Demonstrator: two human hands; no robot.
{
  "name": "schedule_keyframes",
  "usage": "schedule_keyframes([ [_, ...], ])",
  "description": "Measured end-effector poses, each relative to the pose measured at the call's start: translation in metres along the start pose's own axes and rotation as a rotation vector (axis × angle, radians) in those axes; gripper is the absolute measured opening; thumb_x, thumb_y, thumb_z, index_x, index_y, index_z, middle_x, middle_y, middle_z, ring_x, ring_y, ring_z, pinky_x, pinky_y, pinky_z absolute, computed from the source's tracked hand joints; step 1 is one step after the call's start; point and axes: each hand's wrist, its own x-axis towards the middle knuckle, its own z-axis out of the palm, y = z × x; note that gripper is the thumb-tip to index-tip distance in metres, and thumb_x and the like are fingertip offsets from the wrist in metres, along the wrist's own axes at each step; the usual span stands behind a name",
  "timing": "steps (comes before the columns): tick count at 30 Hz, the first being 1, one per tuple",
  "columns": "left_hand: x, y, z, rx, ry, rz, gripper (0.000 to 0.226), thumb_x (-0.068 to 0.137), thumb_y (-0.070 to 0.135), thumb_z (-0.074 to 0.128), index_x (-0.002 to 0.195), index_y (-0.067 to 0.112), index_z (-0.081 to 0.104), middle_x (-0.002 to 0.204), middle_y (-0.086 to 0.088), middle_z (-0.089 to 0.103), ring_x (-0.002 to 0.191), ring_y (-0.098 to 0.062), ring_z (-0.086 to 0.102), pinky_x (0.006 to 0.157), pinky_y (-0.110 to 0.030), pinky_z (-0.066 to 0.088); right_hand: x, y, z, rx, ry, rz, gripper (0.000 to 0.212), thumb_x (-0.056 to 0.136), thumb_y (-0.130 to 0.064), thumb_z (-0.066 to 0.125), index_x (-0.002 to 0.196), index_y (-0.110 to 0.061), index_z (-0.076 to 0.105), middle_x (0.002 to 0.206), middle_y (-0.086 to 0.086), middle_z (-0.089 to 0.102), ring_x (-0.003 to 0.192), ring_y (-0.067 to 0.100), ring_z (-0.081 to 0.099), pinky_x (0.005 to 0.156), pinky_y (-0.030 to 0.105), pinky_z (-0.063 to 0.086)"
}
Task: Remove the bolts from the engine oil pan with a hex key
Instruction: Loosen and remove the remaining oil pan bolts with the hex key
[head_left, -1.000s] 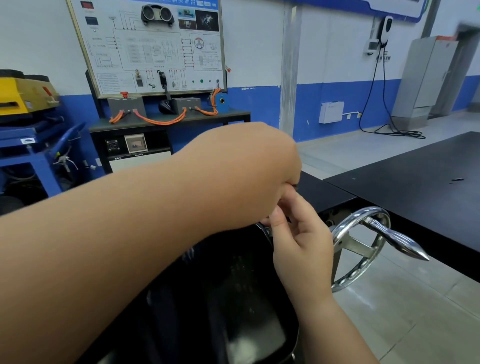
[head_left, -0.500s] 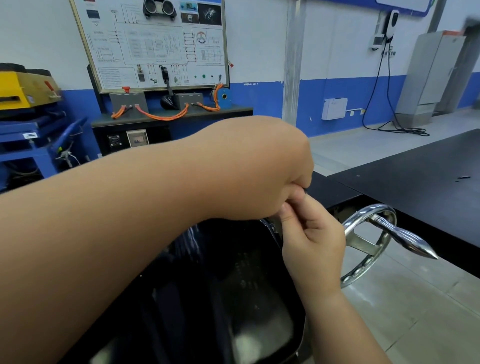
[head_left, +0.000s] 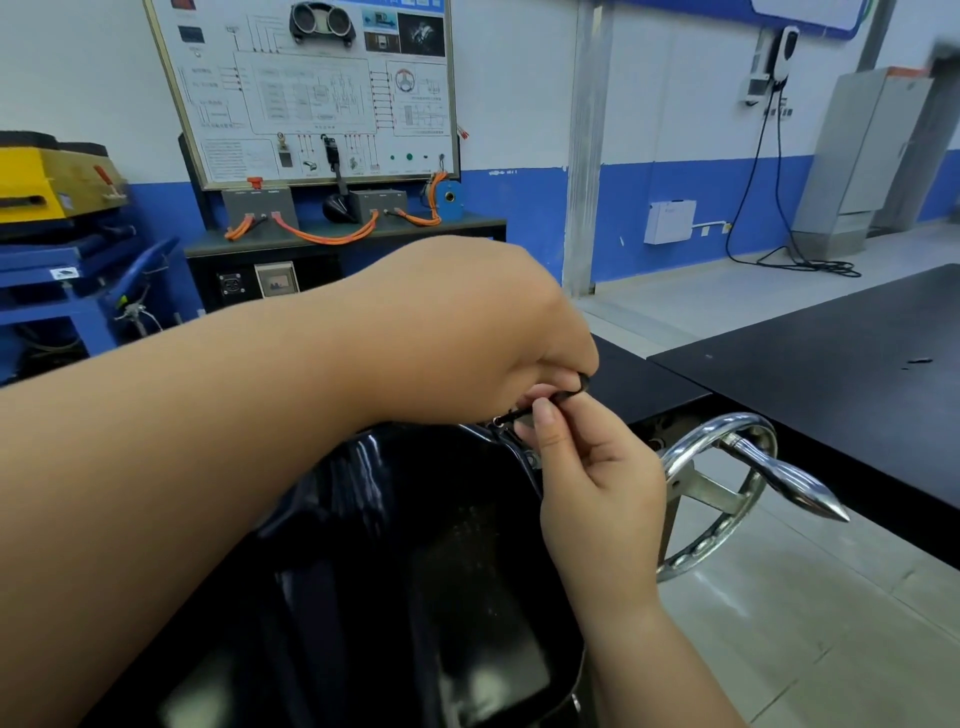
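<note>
While the hex key (head_left: 521, 412) sits at frame centre, tip at the far rim of the black oil pan (head_left: 415, 545), the left hand (head_left: 467, 332) curls around its upper end and the right hand (head_left: 597, 478) pinches its shaft, beside a chrome handwheel (head_left: 727, 488).

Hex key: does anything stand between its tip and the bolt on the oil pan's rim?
Nothing visible does. The left hand and the right hand pinch the hex key, and its tip sits at the bolt on the far rim of the oil pan. The chrome handwheel stands apart, to the right.
</note>
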Motion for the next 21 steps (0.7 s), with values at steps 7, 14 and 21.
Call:
schedule_keyframes([
  [7, 0.001, -0.004, -0.003, -0.110, 0.025, -0.012, 0.039, 0.091, 0.043, 0.029, 0.094, 0.029, 0.065, 0.078, 0.012, 0.064, 0.074, -0.001, 0.053, 0.067, -0.027, 0.045, 0.002, -0.003, 0.001, -0.021, 0.000, -0.032, 0.018, 0.088, -0.031, 0.056, 0.094, -0.039, 0.070, 0.086, -0.021, 0.071, 0.086, 0.004, 0.068, 0.076, 0.019, 0.051],
  [14, -0.010, -0.022, -0.002, -0.654, 0.146, -0.383, 0.038, 0.083, 0.057, 0.043, 0.082, 0.030, 0.069, 0.053, 0.007, 0.052, 0.047, -0.004, 0.048, 0.048, -0.015, 0.038, 0.004, -0.009, 0.000, -0.027, 0.069, -0.162, 0.020, 0.090, -0.028, 0.051, 0.092, -0.034, 0.070, 0.087, -0.018, 0.071, 0.085, 0.008, 0.069, 0.075, 0.021, 0.053],
  [21, -0.009, -0.036, 0.003, -1.253, 0.033, -0.802, 0.067, 0.086, 0.071, 0.019, 0.088, 0.018, 0.061, 0.044, 0.004, 0.032, 0.035, -0.011, 0.019, 0.038, -0.014, 0.018, 0.017, -0.035, 0.017, 0.196, -0.095, -0.076, 0.017, 0.091, -0.037, 0.046, 0.086, -0.029, 0.061, 0.062, -0.007, 0.051, 0.056, 0.009, 0.049, 0.056, 0.038, 0.048],
])
